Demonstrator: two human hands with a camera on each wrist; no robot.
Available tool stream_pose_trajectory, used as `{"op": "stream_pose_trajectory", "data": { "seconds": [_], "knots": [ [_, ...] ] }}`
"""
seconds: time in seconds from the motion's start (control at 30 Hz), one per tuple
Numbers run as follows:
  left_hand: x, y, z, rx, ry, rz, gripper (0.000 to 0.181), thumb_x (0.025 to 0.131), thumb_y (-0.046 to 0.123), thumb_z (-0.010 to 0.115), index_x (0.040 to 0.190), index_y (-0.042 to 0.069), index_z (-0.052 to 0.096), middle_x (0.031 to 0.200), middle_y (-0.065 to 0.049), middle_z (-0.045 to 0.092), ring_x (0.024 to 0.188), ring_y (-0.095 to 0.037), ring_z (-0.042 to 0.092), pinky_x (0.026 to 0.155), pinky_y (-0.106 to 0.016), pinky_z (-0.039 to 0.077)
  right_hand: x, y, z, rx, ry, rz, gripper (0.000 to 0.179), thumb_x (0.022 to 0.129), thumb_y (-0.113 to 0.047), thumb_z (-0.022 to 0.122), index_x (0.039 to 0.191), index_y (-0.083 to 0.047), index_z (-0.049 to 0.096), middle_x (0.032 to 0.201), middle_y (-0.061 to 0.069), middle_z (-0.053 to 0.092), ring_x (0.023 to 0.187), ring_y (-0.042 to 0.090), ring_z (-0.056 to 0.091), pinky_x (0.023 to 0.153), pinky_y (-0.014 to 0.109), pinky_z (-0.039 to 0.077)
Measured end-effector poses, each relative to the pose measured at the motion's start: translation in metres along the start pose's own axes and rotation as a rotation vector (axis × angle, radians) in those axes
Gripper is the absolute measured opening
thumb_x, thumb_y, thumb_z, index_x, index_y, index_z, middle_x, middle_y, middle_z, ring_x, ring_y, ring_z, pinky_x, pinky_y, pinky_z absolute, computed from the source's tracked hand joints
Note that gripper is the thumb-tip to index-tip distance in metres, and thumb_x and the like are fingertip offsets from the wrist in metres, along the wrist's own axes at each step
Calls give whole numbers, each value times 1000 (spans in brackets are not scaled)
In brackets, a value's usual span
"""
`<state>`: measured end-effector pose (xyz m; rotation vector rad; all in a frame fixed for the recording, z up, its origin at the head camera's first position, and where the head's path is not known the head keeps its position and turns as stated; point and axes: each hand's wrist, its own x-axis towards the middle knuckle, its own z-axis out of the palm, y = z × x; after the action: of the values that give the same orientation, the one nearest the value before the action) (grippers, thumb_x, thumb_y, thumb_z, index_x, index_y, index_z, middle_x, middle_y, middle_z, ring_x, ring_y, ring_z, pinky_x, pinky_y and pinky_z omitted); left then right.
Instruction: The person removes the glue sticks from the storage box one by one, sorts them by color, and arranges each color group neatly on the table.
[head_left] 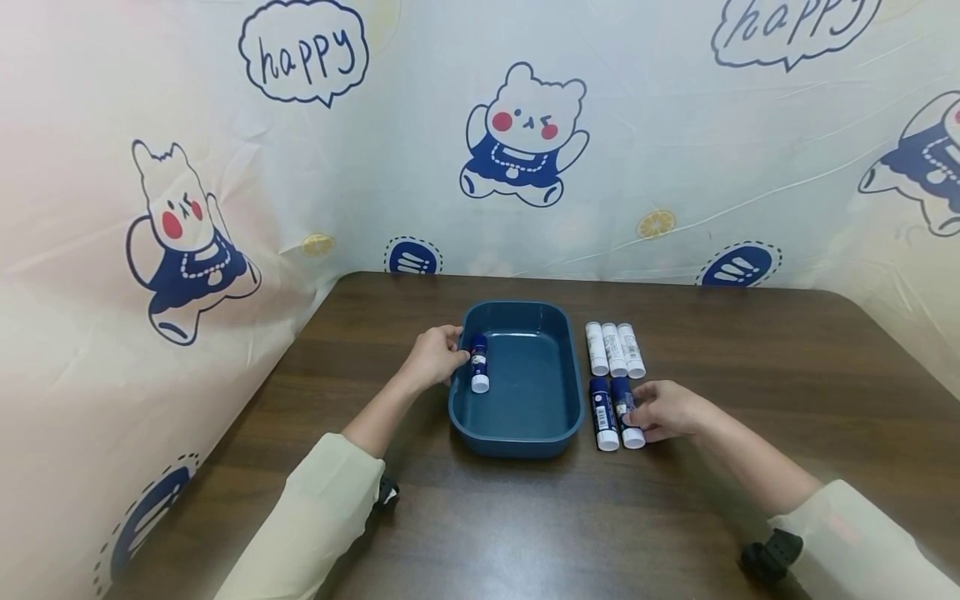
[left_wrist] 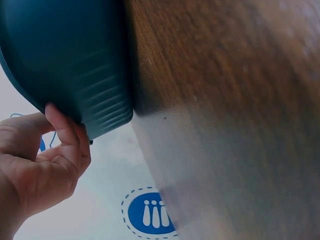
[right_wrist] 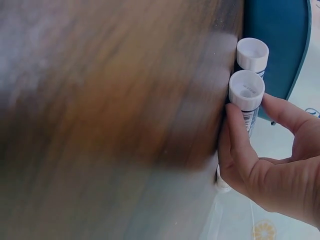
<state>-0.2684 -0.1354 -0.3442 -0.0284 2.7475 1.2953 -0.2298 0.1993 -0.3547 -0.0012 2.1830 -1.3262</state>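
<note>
My left hand [head_left: 435,358] grips the left rim of a dark teal plastic bin [head_left: 536,408], its fingers against the outer wall in the left wrist view. Inside the bin, along its left side, lies a dark blue glue stick [head_left: 479,364] with a white end. To the right of the bin, my right hand [head_left: 667,408] pinches another blue glue stick [head_left: 622,396] between thumb and fingers. The right wrist view shows its hollow white end [right_wrist: 246,92] close by the table. A matching blue glue stick [head_left: 603,414] lies just left of it.
Three white glue sticks [head_left: 614,350] lie side by side behind the blue ones, right of the bin. The brown wooden table [head_left: 465,533] ends at the back against a printed cloth [head_left: 420,150] with cartoon figures.
</note>
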Motion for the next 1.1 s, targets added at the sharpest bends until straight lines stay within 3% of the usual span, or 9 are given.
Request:
{"op": "stream_pose_trajectory", "data": {
  "seconds": [0.3, 1.1],
  "knots": [
    [0, 0, 0, 10, 0, 4, 49, 91, 8, 57, 137, 2, 41, 79, -12, 51, 51, -16, 50, 51, -24, 51, -2, 0, -3, -23, 7, 27, 65, 84, -6, 64, 132, 17, 26, 118, 32, 41, 96, 31, 52, 81, 38, 51],
    [0, 1, 0, 28, 6, 6, 49, 91, 8, 58, 137, 2, 42, 76, -11, 50, 52, -16, 51, 50, -23, 50, -5, -5, -13, -30, 28, -29, 68, 81, -4, 64, 133, 16, 26, 109, 26, 48, 94, 29, 54, 79, 38, 52]
  ]
}}
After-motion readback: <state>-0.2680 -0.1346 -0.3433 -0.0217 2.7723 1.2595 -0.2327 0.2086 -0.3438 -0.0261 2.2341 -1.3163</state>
